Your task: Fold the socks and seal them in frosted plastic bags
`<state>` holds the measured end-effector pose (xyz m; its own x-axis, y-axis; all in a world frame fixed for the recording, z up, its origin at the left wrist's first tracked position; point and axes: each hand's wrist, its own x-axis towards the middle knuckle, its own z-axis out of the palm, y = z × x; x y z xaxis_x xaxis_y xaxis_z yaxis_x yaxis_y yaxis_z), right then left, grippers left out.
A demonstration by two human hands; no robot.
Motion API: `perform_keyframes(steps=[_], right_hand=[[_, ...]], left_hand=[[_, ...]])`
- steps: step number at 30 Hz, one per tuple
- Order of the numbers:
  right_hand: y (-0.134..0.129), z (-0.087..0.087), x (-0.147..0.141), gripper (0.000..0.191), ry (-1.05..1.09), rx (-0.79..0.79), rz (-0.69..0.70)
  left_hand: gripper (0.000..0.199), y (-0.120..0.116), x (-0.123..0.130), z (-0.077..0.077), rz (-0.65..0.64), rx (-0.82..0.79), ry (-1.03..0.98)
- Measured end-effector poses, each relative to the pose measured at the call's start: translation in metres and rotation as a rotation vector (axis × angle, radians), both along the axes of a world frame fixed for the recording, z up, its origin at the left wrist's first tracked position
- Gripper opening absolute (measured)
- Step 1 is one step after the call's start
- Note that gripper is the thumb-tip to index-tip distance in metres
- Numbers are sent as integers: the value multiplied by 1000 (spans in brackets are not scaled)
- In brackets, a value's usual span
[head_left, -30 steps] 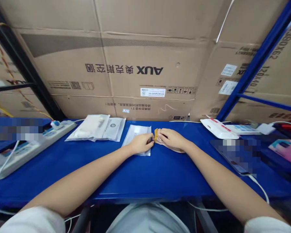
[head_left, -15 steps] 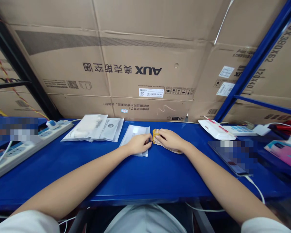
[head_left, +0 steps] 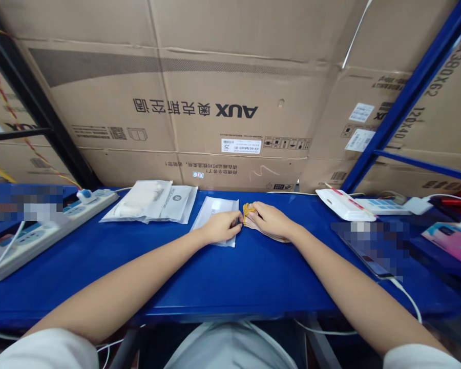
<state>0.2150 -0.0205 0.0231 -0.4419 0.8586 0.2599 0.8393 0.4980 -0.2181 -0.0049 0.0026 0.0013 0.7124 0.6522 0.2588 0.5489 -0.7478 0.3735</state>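
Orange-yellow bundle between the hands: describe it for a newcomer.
On the blue table, below the AUX carton, the left hand and right hand nearly meet. The small orange-yellow bundle sits between them, against the right hand's fingers. Its colour sets it apart from the pale clear bag beside it.

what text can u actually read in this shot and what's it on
"AUX" on the big cardboard carton
"奥克斯空调" beside it on the same carton
"120X40" on the cardboard carton at right
"25" on the white barcode label, the rest of it too small to read
Print on the white plastic bag is too small to read
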Motion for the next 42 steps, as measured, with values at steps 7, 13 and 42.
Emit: perform_keyframes(steps=[7, 13, 42], right_hand=[[-1, 1, -1, 27, 23, -15, 39], [-1, 1, 0, 19, -24, -12, 19], [15, -5, 12, 43, 77, -126, -420]], left_hand=[[9, -2, 0, 2, 4, 15, 30], [16, -3, -1, 3, -4, 16, 46], [54, -13, 7, 9, 172, -56, -50]])
